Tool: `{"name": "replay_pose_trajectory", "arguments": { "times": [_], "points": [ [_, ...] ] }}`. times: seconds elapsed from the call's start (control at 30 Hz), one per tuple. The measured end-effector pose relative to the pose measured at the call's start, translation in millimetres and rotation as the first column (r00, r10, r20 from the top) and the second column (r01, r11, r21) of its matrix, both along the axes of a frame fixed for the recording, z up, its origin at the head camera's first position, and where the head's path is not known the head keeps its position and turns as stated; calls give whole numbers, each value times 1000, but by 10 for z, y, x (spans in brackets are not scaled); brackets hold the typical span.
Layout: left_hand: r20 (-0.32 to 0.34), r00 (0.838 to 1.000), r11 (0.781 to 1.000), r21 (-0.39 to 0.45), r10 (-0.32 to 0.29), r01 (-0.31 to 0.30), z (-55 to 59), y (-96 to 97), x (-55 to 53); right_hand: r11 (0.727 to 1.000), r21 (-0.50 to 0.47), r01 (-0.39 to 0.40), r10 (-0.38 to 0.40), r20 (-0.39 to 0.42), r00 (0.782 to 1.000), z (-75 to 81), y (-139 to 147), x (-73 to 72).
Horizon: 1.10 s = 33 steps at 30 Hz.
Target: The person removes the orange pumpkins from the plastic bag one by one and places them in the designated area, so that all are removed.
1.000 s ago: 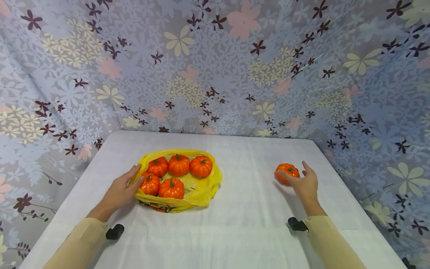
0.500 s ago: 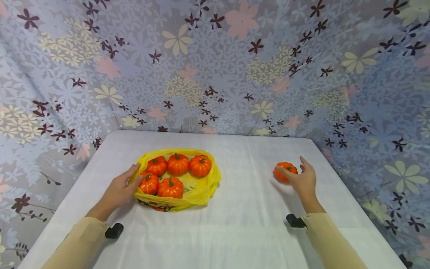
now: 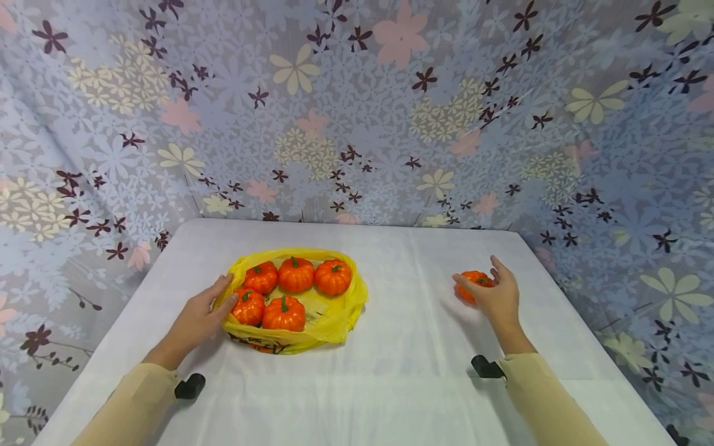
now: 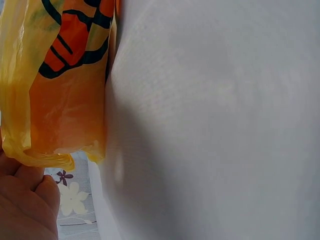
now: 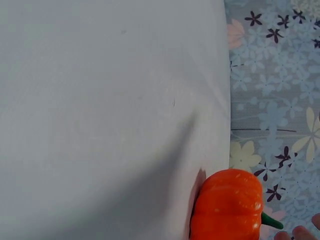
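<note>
On the left side of the table, a yellow plastic bag (image 3: 329, 317) lies with its mouth spread, and several small orange pumpkins (image 3: 297, 274) with green stems sit inside it. My left hand (image 3: 198, 319) holds the bag's left rim, thumb over the edge and fingers outside. The left wrist view shows the bag's printed side (image 4: 67, 115) above the left hand (image 4: 25, 200). To the right, a lone pumpkin (image 3: 467, 295) rests on the cloth, partly hidden by my right hand (image 3: 501, 303). That hand hovers over it, thumb and fingers spread; fingertips (image 5: 302, 233) stay apart from the pumpkin (image 5: 227, 207).
A white cloth (image 3: 401, 347) covers the table. Behind it and at both sides hangs a flowered curtain (image 3: 368, 124). Black wrist mounts (image 3: 486, 367) stick out from both cuffs. The bag and the lone pumpkin stand well apart.
My right hand has shifted a little to the left, so its thumb now reaches across the lone pumpkin. The left hand, bag and pumpkins stay as they were.
</note>
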<state>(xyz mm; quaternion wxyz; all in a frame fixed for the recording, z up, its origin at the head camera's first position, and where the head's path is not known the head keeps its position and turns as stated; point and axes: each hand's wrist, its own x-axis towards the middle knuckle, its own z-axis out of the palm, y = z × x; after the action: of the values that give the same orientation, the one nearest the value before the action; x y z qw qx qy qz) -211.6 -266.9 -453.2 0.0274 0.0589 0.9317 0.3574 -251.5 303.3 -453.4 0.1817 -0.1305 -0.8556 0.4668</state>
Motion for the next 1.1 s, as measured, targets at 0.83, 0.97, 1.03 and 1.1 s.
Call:
{"name": "replay_pose_trajectory", "arguments": {
  "times": [0.83, 0.97, 1.03, 1.1],
  "points": [
    [-20, 1000, 1000, 12, -12, 12, 5, 18, -3, 996, 66, -66, 71, -70, 995, 99, -269, -20],
    [0, 1000, 1000, 6, -1, 1, -7, 9, 1, 993, 46, -107, 111, -100, 989, 116, -362, -53],
    [10, 1000, 1000, 2, 7, -7, -14, 8, 5, 991, 28, -132, 134, -117, 984, 124, -408, -63],
    [9, 1000, 1000, 1, 12, -12, -17, 11, 11, 988, 3, -155, 154, -124, 980, 133, -453, -65]
  ]
}}
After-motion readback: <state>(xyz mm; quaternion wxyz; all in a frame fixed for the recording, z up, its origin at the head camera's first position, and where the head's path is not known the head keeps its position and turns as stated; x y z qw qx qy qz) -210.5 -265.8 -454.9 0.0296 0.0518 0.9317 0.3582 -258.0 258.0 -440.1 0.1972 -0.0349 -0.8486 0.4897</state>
